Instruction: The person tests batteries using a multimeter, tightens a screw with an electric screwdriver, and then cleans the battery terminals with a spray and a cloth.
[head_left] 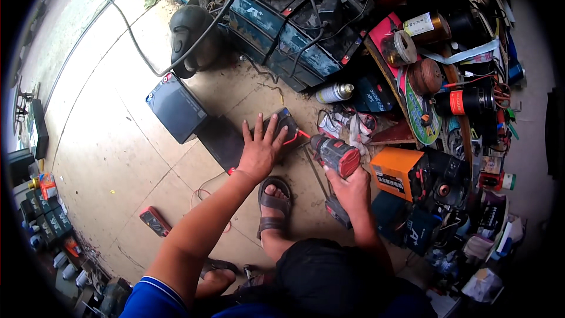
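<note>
My left hand (261,146) lies flat with fingers spread on a dark box-shaped battery (287,121) on the floor, covering much of its top. In my right hand (352,189) is a black and red cordless drill (336,154), gripped by its handle. Its front end points at the battery's right end, where a red strip or wire (302,134) shows; whether the bit touches it I cannot tell. Left of my left hand lies another black battery (221,142), and a blue-grey battery (175,108) adjoins that one at its upper left.
A red multimeter (155,221) with thin leads lies on the tiled floor at left. Beyond the batteries stand a dark helmet-like object (191,35) and large blue battery packs (282,32). A spray can (334,93), an orange box (398,172) and cluttered shelves crowd the right. A black cable loops overhead.
</note>
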Available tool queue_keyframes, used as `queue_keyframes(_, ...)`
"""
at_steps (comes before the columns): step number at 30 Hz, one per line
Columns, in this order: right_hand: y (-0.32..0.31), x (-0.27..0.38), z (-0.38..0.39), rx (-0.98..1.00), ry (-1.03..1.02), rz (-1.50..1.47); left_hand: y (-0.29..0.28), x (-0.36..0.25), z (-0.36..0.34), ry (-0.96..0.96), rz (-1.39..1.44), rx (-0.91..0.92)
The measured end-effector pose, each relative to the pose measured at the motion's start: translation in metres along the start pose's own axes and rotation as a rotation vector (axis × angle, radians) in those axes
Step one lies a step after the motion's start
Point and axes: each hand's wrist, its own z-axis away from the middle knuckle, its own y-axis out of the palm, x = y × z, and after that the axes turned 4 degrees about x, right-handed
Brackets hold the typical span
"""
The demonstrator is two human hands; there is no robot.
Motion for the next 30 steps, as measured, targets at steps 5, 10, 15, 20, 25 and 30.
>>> queue_keyframes(5,-0.010,0.003,-0.015,0.051,-0.001,-0.051,-0.002,0.001,0.001,0.001,0.002,0.029)
queue_keyframes(10,-0.042,0.033,-0.055,0.318,-0.118,0.265,-0.001,0.001,0.001,0.006,0.004,0.022)
queue_keyframes(15,-0.046,0.048,-0.069,0.365,-0.287,0.364,-0.001,0.003,0.002,0.004,0.000,0.019)
queue_keyframes(20,-0.042,0.036,-0.068,0.375,-0.200,0.307,-0.003,0.001,0.002,0.010,0.014,0.022)
queue_keyframes(25,-0.041,0.037,-0.074,0.416,-0.201,0.236,-0.007,0.001,0.003,0.002,0.010,0.042)
queue_keyframes(30,-0.039,0.048,-0.073,0.408,-0.253,0.292,-0.008,0.000,0.002,0.002,0.006,0.059)
